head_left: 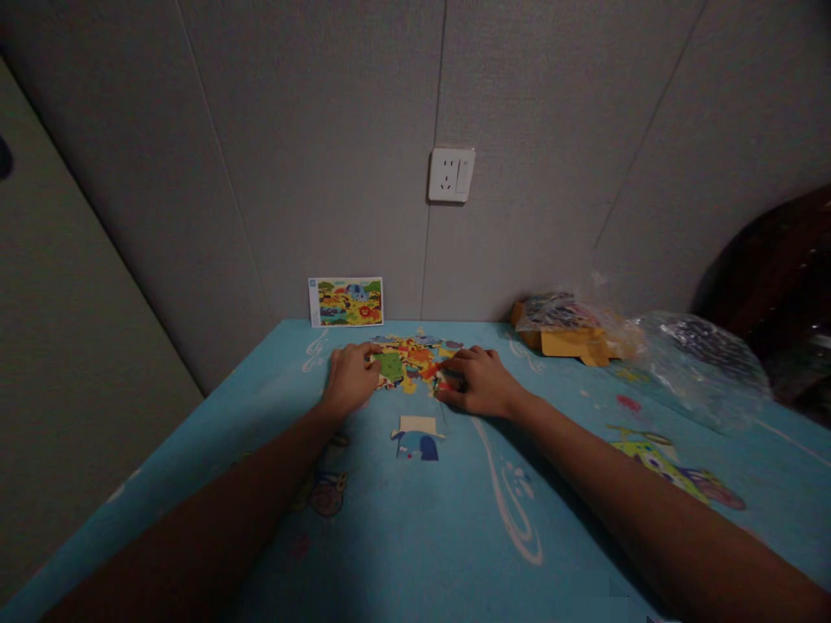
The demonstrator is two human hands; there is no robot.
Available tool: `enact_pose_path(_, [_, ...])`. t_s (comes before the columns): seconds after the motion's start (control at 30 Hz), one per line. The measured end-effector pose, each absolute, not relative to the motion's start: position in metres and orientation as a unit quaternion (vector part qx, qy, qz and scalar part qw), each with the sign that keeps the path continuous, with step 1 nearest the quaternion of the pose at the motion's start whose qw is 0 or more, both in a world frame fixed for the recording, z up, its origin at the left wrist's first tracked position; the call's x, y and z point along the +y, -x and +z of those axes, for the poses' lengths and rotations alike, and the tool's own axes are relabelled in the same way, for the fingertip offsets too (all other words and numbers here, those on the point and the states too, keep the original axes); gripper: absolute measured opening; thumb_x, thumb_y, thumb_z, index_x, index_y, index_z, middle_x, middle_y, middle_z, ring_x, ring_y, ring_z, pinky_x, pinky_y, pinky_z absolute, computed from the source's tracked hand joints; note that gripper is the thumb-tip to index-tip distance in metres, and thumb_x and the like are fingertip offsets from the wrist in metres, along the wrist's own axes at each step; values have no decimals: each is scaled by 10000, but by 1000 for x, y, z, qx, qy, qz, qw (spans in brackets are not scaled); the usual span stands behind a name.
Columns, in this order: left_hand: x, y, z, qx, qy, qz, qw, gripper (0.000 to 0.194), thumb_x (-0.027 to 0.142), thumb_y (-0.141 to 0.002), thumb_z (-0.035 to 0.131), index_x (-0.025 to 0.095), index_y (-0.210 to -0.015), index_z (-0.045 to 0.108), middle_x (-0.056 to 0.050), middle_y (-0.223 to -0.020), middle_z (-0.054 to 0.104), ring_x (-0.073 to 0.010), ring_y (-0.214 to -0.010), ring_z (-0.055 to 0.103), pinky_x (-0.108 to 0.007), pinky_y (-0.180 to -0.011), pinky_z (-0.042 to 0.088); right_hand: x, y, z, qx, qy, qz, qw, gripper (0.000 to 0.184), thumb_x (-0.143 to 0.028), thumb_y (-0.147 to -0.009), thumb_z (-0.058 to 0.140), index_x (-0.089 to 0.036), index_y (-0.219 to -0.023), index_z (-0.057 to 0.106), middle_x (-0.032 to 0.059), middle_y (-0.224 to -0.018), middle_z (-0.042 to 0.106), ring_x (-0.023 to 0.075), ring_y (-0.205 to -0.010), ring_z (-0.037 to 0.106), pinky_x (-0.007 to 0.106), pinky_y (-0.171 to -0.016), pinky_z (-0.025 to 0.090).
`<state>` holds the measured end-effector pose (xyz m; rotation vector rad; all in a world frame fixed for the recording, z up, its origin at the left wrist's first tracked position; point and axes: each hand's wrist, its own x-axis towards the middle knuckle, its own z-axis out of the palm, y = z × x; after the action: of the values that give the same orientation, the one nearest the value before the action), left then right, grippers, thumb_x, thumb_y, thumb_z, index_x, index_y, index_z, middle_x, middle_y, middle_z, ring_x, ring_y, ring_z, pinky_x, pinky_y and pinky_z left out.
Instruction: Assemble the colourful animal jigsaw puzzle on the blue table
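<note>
Puzzle pieces [419, 356] lie mostly heaped, seemingly loose, at twelve o'clock from one elephant patch [417, 445], left hand [351, 374] and right hand [486, 382] at the heap, fingers' [465, 360] grip impossible to tell

**Dressed in blue, loaded mostly toward the far edge**

Covered, as a tabletop [441, 554], in light-blue material printed with white swirls [510, 510], a snail figure [325, 499] at left and a yellow cartoon figure [653, 459] at right. Bears, past the middle, an overlapping jumble of colourful puzzle pieces [415, 353], with a green piece [390, 367] on its left side. Holds, nearer and apart from that jumble, a small flat puzzle section [417, 445], blue with a cream part at the far side. Supports, at far left, an upright picture card [351, 303]. Carries, at far right, orange-yellow packaging [575, 343] beside crumpled clear plastic [705, 368].
</note>
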<state>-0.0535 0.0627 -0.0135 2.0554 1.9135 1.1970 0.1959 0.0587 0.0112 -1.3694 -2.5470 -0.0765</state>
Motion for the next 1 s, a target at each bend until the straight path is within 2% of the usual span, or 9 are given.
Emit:
enact_pose_path(0.1, [62,54,-14,634,-676,377,15,285,183,-758,638,179,-1029,728,-130,-1020,653,-330,-1078,529,-518,-1016,346,61,-197,9,-875,464,-21,140,463,-503,-813,623,-216,-1174,670,123,-1182,663,335,-1116,535,485,-931,344])
enact_pose_path(0.2, [57,49,-8,593,-707,385,9,356,217,-806,616,205,-1155,685,-106,-1092,656,-302,-1103,504,-486,-1031,356,64,-195,8,-873,454,-22,175,509,-472,-800,653,-176,-1214,634,128,-1203,656,306,-1106,552,459,-956,346])
enact_pose_path(0.37, [46,42,-3,457,-798,377,107,511,279,-874,585,246,-1380,517,-56,-966,710,-251,-1123,507,-434,-1051,383,64,-191,8,-872,431,-6,230,596,-514,-791,683,-180,-1275,580,126,-1200,652,293,-1104,555,452,-980,352])
enact_pose_path(0.47, [41,41,-6,388,-850,326,142,557,303,-886,588,312,-1425,450,-51,-1120,688,-250,-1216,455,-464,-1085,358,60,-187,9,-869,419,6,263,594,-507,-802,683,-184,-1287,569,125,-1192,649,284,-1102,550,438,-980,370])
enact_pose_path(0.6, [38,41,-6,358,-876,292,136,448,333,-892,584,305,-1339,561,-74,-1245,625,-270,-1224,439,-478,-1077,369,53,-183,14,-874,385,8,296,615,-484,-828,660,-225,-1363,500,111,-1206,641,277,-1115,531,431,-979,379])
enact_pose_path(0.7, [40,40,-5,389,-846,349,109,356,349,-891,579,252,-1223,664,-93,-1162,619,-245,-1147,511,-414,-1046,412,52,-184,17,-880,379,-2,287,756,-548,-785,675,-228,-1423,427,125,-1272,605,305,-1152,499,463,-994,356])
enact_pose_path(0.8, [46,42,-3,484,-763,424,59,316,337,-882,571,225,-1142,712,-81,-1044,620,-219,-1041,560,-358,-980,458,56,-191,16,-880,411,-14,237,860,-607,-727,688,-174,-1423,426,160,-1302,582,344,-1145,493,503,-984,334])
enact_pose_path(0.9, [52,48,-2,566,-725,393,21,281,342,-883,542,220,-1000,766,-74,-868,654,-246,-926,552,-406,-915,464,61,-199,12,-882,438,12,174,759,-535,-753,680,-159,-1381,479,151,-1225,634,340,-1108,527,509,-975,321])
enact_pose_path(1.0, [55,52,-3,580,-746,327,-10,271,325,-866,541,222,-834,789,-77,-755,638,-255,-844,537,-475,-917,423,65,-201,9,-885,434,36,164,668,-444,-777,669,-165,-1361,499,127,-1163,661,314,-1114,537,484,-977,319])
